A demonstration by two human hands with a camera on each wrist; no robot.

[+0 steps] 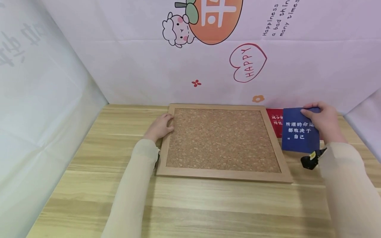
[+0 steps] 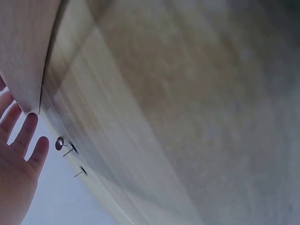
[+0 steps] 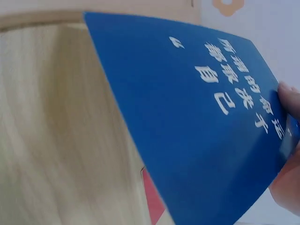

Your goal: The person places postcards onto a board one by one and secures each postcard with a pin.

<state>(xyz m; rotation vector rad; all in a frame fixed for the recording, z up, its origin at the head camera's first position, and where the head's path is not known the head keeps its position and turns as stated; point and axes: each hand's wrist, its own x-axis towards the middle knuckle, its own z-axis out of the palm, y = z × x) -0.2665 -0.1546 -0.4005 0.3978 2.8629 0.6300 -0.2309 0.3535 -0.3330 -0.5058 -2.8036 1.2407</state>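
A cork board (image 1: 220, 140) with a pale wooden frame lies flat on the table. My left hand (image 1: 160, 127) rests at the frame's left edge; in the left wrist view its fingers (image 2: 29, 125) are spread, with fingertips right at the wood. On the right, my right hand (image 1: 324, 120) pinches a blue card (image 1: 299, 140) with white Chinese characters, thumb on its printed face. The blue card (image 3: 178, 108) slants up in the right wrist view. Behind it a red card (image 1: 275, 123), partly hidden, lies beside the board's right edge.
Several thumbtacks (image 2: 70, 149) with pins sticking up lie near the table edge left of the board. A printed white cloth (image 1: 143, 72) hangs behind the wood-grain table (image 1: 208, 208), and another white cloth (image 1: 38, 99) borders the left side.
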